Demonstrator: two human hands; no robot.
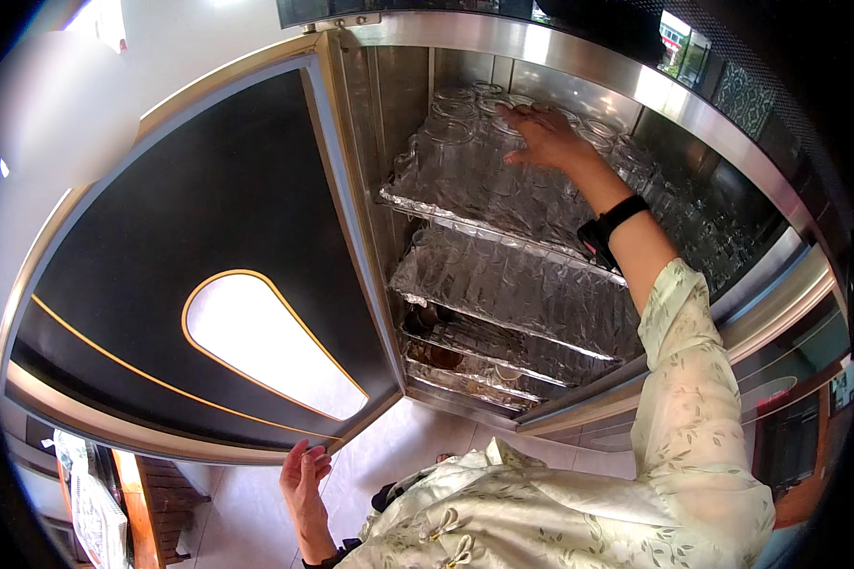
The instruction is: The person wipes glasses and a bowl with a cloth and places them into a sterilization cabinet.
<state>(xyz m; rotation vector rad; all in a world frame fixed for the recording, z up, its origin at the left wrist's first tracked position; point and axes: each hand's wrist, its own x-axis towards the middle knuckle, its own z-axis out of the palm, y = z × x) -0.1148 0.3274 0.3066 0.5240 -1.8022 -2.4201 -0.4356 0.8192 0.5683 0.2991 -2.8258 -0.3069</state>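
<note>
My right hand (546,137) reaches into an open metal cabinet, fingers spread above the rims of clear glasses (451,131) on the top shelf. Whether its fingertips touch a glass cannot be told. The glasses stand in rows on a shelf lined with crumpled foil (427,201). Low on the left, my left hand (306,479) has its fingers curled together by the lower edge of the black cabinet door (171,204). Anything inside those fingers is too small to make out.
Below lies a second foil-covered shelf (503,284), with lower racks (484,346) holding dark items. The left door stands swung out; a second door (712,370) is open on the right. A wooden piece of furniture (138,507) with a plastic-wrapped item is at lower left, on pale floor tiles (408,436).
</note>
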